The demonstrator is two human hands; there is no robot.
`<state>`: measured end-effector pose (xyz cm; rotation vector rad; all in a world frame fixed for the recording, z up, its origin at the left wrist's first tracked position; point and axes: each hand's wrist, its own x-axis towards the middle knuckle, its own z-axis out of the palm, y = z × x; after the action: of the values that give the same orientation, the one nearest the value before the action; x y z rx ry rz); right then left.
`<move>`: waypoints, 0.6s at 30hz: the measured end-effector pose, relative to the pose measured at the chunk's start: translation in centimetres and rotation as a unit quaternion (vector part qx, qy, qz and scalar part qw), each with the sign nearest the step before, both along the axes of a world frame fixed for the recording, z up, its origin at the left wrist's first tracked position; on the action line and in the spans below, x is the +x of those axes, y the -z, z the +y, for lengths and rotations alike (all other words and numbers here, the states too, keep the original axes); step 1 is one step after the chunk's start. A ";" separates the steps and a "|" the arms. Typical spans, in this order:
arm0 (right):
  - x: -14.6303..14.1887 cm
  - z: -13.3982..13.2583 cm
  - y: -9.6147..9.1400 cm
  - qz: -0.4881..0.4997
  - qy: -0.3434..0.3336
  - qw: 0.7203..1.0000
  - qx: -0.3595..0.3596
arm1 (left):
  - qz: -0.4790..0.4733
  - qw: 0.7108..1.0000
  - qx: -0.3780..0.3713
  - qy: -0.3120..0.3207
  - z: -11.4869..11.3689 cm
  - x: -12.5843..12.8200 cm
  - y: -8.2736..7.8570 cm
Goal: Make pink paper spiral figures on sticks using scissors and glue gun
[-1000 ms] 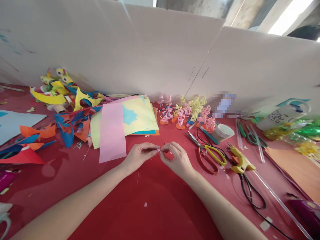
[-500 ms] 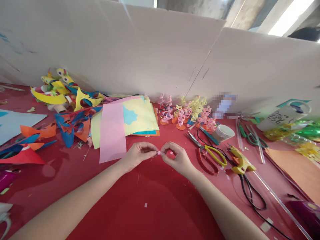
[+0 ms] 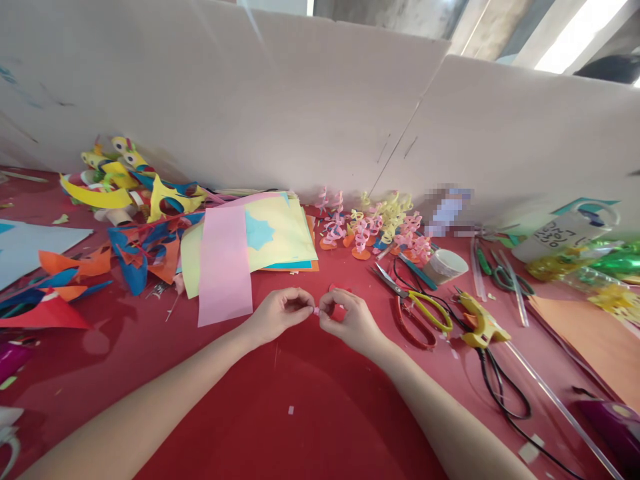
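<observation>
Between my two hands is a tiny piece of pink paper [image 3: 316, 311], mostly covered by the fingertips. My left hand [image 3: 280, 315] pinches its left end with thumb and forefinger. On the other end, my right hand [image 3: 353, 320] is closed in a similar pinch. Both hands hover over the red tabletop [image 3: 280, 427]. A pink paper strip [image 3: 226, 267] lies just left of my left hand, across a pale yellow sheet [image 3: 285, 233]. To the right of my right hand rest scissors [image 3: 417, 307] with one red and one yellow handle.
Curled pink and yellow paper pieces [image 3: 363, 233] stand along the white board [image 3: 250, 100]. A yellow glue gun [image 3: 480, 320] with a black cord lies at right, near a paper cup [image 3: 447, 267]. Coloured paper cut-outs [image 3: 145, 253] pile up on the left. Orange sheets [image 3: 595, 340] lie far right.
My hands have shifted very slightly, with the fingers of the right hand curling a little more around the pink piece. Both still pinch it. Nothing else has moved.
</observation>
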<state>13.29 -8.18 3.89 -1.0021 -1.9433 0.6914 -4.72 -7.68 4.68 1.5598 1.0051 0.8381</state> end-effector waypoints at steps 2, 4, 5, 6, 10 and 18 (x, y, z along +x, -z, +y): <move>0.1 0.1 0.1 0.000 0.007 1.000 0.008 | -0.024 0.999 -0.022 0.000 0.0 0.0 0.1; 0.2 0.3 0.1 0.000 0.007 1.000 0.014 | -0.049 0.998 -0.045 0.002 0.0 0.0 0.2; 0.3 0.4 0.1 0.001 0.003 1.000 0.012 | -0.058 0.997 -0.054 0.001 0.1 0.1 0.3; 0.4 0.4 0.1 0.007 0.000 1.000 0.004 | -0.064 0.996 -0.059 -0.004 0.1 0.1 0.3; 0.8 0.9 0.4 0.106 0.022 0.991 -0.075 | -0.080 0.994 -0.069 -0.033 0.3 0.1 0.7; 0.2 0.6 0.7 0.085 -0.006 0.991 -0.100 | -0.080 0.992 -0.082 -0.057 0.3 0.2 0.7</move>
<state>13.47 -7.54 3.19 -1.0181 -1.7586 0.9622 -4.57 -7.34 4.01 1.2856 1.0263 0.9215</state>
